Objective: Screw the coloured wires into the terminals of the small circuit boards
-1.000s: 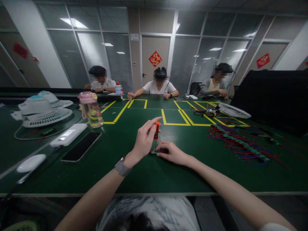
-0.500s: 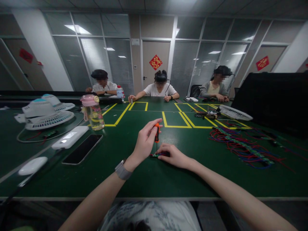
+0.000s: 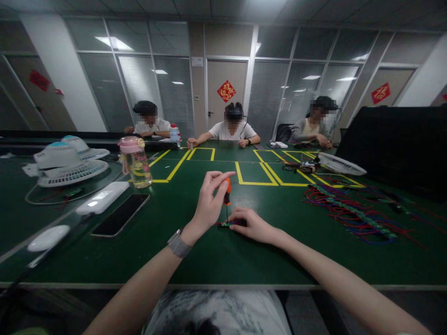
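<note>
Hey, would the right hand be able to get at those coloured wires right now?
Probably yes: only bare table lies between the right hand and the coloured wires, but it would have to let go of the small board.

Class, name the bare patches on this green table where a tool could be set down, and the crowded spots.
Bare: between phone and left hand holding the screwdriver; between right hand on the board and wire bundle. Crowded: left edge around the fans.
</note>
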Demonstrator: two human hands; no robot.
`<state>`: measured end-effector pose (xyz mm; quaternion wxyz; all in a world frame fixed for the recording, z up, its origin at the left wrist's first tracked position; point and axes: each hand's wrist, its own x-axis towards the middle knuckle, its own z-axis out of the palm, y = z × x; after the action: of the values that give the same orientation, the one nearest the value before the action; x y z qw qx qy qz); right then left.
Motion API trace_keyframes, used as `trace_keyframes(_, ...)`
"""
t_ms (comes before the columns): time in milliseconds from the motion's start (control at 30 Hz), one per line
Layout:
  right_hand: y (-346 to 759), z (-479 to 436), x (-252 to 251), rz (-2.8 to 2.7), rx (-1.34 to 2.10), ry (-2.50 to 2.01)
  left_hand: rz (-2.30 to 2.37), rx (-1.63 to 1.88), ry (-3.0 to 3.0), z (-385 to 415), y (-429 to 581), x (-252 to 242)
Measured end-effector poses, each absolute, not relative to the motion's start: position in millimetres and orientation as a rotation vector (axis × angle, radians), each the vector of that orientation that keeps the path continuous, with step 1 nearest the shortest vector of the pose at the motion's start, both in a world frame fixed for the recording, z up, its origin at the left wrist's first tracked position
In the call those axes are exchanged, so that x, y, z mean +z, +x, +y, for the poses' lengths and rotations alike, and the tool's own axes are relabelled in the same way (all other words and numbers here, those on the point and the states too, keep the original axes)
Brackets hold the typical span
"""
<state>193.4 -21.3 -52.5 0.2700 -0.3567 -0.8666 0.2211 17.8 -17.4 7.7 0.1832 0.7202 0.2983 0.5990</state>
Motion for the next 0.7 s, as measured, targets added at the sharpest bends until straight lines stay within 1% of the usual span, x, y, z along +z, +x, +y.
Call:
trace_keyframes(100,193.5,-21.1,-53.2,-2.333,0.593,-0.957,0.759,1.641,2.036,-17.5,18.9,5.9)
trace_keyframes(267,193.1,-21.5,-52.4,-2.330,0.612,-0.959,0.683,1.588,1.845,-17.9,21.8,5.3)
trace_keyframes(500,192.8,-21.4,-52.2,-2.328,0.615,-0.958,0.825,1.720,1.931,-16.9,20.2,5.4)
trace_keyframes(700,193.6,-20.5,-54.2,-2.323,0.626,-0.943,0.713,1.605,1.912,-18.4,20.7,6.2)
